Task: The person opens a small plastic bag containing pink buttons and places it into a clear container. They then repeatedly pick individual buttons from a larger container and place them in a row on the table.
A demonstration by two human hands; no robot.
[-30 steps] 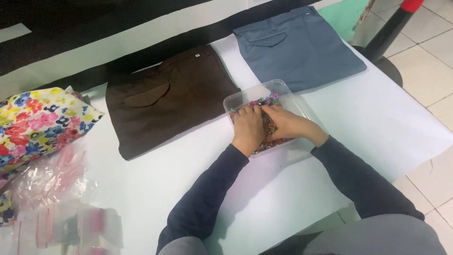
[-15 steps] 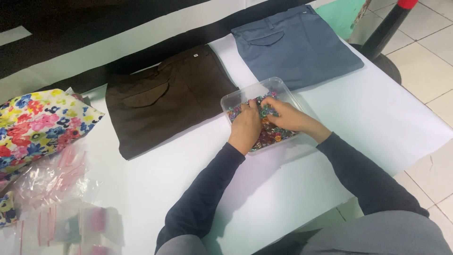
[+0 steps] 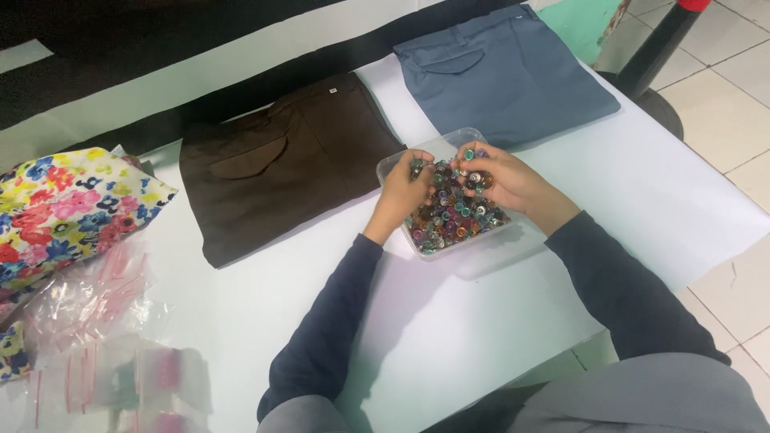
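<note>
Centre of frame, on white table (image 3: 481,337): clear plastic tray (image 3: 392,166) of small multicoloured beads (image 3: 453,220). Left hand (image 3: 405,192) and right hand (image 3: 501,176) both inside, fingers curled, pinching beads. Risk: tray light, sideways push could tip it, beads scatter toward brown trousers (image 3: 281,160).

White table (image 3: 481,321) filling most of the view, lying under even, soft light. Pale tiled floor (image 3: 722,104) showing at right, carrying a dark round pedestal base (image 3: 658,104). Black-and-white banded surface (image 3: 160,72) running along the far edge.
</note>
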